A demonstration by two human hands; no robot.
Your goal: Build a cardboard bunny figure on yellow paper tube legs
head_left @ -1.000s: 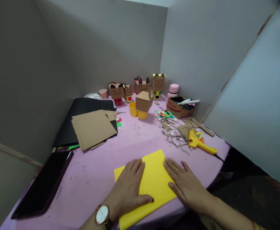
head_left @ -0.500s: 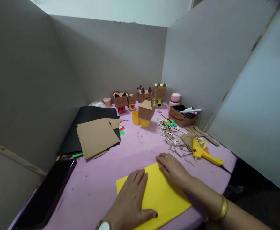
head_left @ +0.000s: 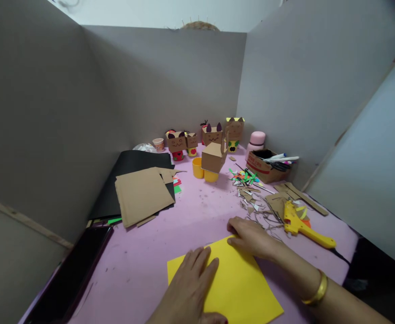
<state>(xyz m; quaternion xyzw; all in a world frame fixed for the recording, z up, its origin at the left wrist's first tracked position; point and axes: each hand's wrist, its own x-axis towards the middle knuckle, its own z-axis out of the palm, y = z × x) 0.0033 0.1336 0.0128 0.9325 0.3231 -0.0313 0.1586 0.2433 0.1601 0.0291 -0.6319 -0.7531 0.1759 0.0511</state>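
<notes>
the yellow sheet (head_left: 238, 283) lies flat on the pink table (head_left: 190, 211) at its near edge, just in front of the person. the left hand (head_left: 190, 288) rests palm down on the near left part of the sheet, fingers spread and straight, gripping nothing, only pressing on the paper. the right hand (head_left: 251, 236) sits at the far corner of the sheet, fingers curled down onto its edge; whether they pinch the paper or just press on it cannot be told. a gold bangle (head_left: 315, 290) circles the right wrist. just beyond the right hand lies a scatter of paper scraps (head_left: 248, 193), and to their right a yellow glue gun (head_left: 302, 222) rests on its side. further back stand two yellow cups (head_left: 204, 170) with a cardboard box (head_left: 213, 156) on top of one, and behind them a row of small cardboard figures (head_left: 204, 135) along the back wall. a box of pens (head_left: 268, 163) sits at the right, near a pink bottle (head_left: 256, 140). to the left, brown cardboard sheets (head_left: 143, 194) lie on a black sheet (head_left: 130, 175), and a dark tablet (head_left: 72, 270) lies at the near left edge.
</notes>
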